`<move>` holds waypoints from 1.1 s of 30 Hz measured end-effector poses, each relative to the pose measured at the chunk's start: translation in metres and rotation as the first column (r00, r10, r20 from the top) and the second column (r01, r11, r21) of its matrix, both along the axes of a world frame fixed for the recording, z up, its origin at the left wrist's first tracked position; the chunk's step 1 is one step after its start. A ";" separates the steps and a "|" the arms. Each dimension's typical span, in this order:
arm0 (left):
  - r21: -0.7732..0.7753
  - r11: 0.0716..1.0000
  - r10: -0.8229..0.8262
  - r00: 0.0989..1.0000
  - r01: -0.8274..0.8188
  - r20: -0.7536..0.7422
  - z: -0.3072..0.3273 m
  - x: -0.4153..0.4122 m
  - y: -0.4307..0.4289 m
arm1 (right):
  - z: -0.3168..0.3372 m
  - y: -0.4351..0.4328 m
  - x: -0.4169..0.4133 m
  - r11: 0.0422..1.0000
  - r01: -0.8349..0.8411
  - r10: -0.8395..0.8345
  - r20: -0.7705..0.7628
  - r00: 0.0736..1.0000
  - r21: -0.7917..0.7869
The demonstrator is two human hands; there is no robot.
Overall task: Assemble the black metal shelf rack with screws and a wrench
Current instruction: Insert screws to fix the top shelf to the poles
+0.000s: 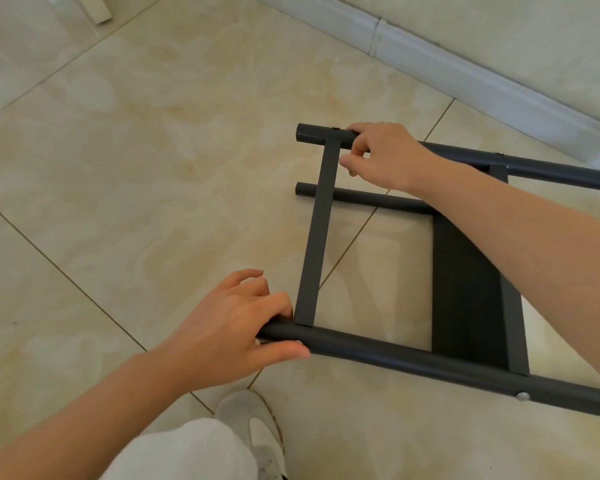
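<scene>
The rack (465, 292) looks largely put together, lying on its side on the floor (118, 168), the left hand (229, 327) wrapped around its near tube, the right hand (385, 154) gripping the far one, no wrench visible.

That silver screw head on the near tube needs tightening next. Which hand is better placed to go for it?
Probably the left hand: it grips the near black metal tube that carries the silver screw head. The right hand holds the far tube.
</scene>
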State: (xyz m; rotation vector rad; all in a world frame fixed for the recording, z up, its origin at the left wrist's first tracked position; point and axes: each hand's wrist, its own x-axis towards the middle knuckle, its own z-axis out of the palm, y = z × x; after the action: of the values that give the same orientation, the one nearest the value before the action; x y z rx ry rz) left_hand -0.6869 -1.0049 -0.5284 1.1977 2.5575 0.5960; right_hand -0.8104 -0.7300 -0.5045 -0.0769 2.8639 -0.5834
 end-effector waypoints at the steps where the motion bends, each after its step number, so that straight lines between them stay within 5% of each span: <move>1: 0.013 1.000 -0.001 0.999 0.001 -0.037 -0.001 -0.001 0.000 | 0.000 0.000 0.000 1.000 0.002 -0.002 -0.004 1.000 0.004; 6: 0.034 0.999 -0.002 0.991 0.007 -0.131 -0.008 0.001 -0.003 | -0.001 0.000 0.001 0.998 -0.031 0.032 -0.022 0.999 0.051; 19: 0.173 0.978 0.133 0.989 -0.119 -0.069 -0.022 0.013 -0.008 | -0.002 -0.007 0.010 0.995 -0.064 0.069 -0.060 0.996 0.081; 27: 0.081 0.985 -0.137 0.979 0.150 -0.152 -0.027 0.002 -0.003 | -0.004 -0.006 0.009 0.994 -0.068 0.075 -0.075 0.994 0.088; 33: 0.132 0.978 -0.146 0.981 0.163 -0.129 -0.030 0.000 -0.003 | -0.004 -0.003 0.010 0.992 -0.068 0.080 -0.108 0.991 0.110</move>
State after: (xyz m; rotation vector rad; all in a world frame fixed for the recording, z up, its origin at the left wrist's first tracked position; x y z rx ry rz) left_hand -0.6868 -1.0082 -0.5586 1.5071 2.5212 0.7008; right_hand -0.8002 -0.7333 -0.5084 -0.2038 2.9798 -0.4252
